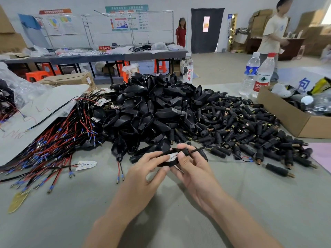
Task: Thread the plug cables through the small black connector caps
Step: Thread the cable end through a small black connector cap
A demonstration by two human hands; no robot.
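Grey worktop [161,221] is carrying heaped black caps [152,108]. The left hand [143,169] and right hand [193,169] are pinching one cap [169,162], fingers clamped.

On the surface [179,221], wires [53,144] lie left, housings [152,106] centre, connector caps [250,129] right, bottles [258,74] and box [286,119] beyond.

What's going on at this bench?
A person is assembling at the table. Left hand and right hand both grip one black cap, with a thin black cable running out of its right end, so it looks threaded or nearly so. Behind lie a heap of black caps, brass-tipped plugs to the right and red and black wires to the left.
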